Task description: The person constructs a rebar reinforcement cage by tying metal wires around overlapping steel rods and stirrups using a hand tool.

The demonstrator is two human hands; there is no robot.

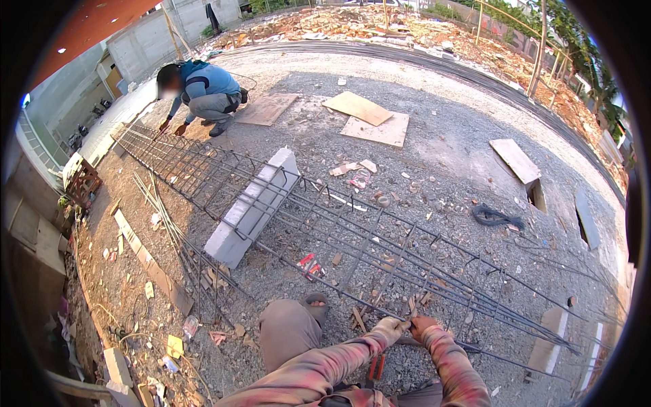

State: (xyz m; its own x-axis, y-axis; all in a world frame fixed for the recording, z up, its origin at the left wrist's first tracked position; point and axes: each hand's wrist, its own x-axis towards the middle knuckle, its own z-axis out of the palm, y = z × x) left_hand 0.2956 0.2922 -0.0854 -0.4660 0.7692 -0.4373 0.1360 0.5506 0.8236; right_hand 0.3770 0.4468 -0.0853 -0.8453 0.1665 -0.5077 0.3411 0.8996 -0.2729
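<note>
At left, a co-worker in a blue top and grey trousers [215, 87] crouches beside the far end of a long, dark steel rebar cage [339, 292]. The cage runs diagonally across the ground, probably raised for access by the pale grey rectangular concrete block [266, 209] beneath it. The left hand [391, 330] and right hand [424, 327] meet at its near bar, fingers curled; I cannot tell exactly what they grip. Farther right, a pale concrete slab [550, 336] likely supports that end.
</note>
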